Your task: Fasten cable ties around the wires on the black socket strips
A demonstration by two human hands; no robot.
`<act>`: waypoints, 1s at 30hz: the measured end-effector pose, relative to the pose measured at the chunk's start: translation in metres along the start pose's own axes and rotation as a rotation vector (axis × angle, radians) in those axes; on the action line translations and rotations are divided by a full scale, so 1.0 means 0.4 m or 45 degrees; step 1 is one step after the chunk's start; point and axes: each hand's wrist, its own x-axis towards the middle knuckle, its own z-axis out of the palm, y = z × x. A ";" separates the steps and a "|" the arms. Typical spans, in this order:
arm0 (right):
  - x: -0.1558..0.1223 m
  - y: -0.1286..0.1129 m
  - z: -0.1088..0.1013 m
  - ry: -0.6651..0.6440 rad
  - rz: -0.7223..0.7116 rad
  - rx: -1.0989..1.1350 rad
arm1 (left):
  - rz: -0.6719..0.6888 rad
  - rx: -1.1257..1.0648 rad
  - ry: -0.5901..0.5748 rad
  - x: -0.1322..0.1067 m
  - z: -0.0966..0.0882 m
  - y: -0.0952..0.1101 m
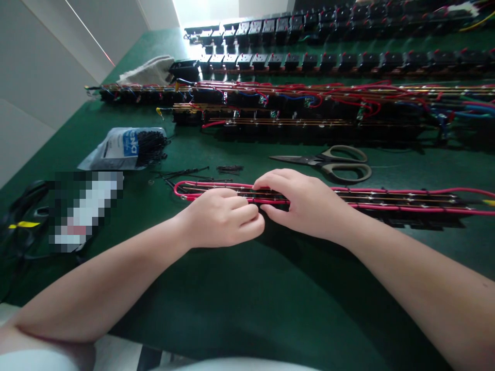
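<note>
Red-cabled strip (386, 198), one, lying lengthwise on the green table (232, 304), just on the wearer's side of the scissors and running past them to left and right. Fittings: thin brass-coloured rods and a red cable (175, 189) doubled back at the end left of the scissors; small dark bands cross it at intervals.

Left hand (224, 217), nearer the wearer than the scissors and left of them: fingers curled closed at the strip's near edge, contents hidden.

Right hand (297, 198), just on the near side of the scissors: thumb and fingers arched about the strip; firmness of hold cannot be told.

Scissors (323, 159), one pair, laid down, blades pointing left.

Thin black ties (230, 169), small pile, left of the scissors' tips. Bag (116, 147), clear, with more black pieces, farther left.

Wired assemblies (278, 98), rows, beyond the scissors.

Step in hand, by judgement: fastening the cable along the strip, apparently with ties. Next move, by judgement: calls for a steadying right hand and a snug, even pull from the left, with cable and rods kept parallel.
</note>
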 end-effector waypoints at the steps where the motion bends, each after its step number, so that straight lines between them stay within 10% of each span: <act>1: -0.001 0.000 0.004 0.017 -0.025 -0.044 | -0.016 0.013 0.065 -0.001 0.003 0.003; 30: -0.004 -0.011 0.017 0.069 -0.069 -0.305 | 0.074 0.113 0.126 -0.004 -0.007 0.013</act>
